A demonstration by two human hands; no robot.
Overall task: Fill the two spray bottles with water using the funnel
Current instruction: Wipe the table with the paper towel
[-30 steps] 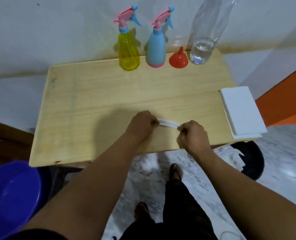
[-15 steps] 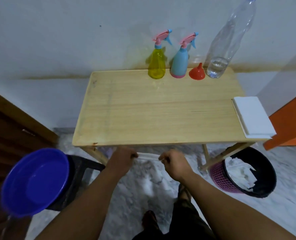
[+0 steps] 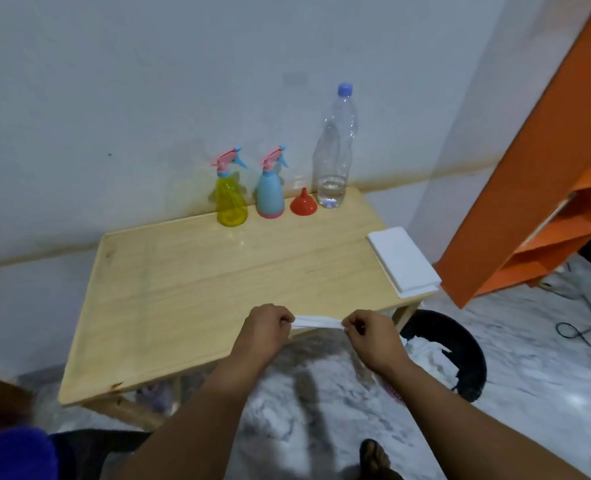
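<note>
Yellow spray bottle (image 3: 231, 202), blue spray bottle (image 3: 270, 194), red funnel (image 3: 303, 203) & water bottle (image 3: 334, 150) line table (image 3: 183, 289) back edge. At its front edge, left hand (image 3: 266, 329) & right hand (image 3: 372, 336) fingers pinch twisted white tissue (image 3: 316, 322) btwn them.

We see a wooden table (image 3: 197, 292) pushed against a pale wall (image 3: 148, 81). Under the table lies a grey and white marble floor (image 3: 529, 358). To the right of the table leans an orange shelf (image 3: 536, 188) (very bright). A black bin (image 3: 460, 344) sits by the table's right leg.
</note>
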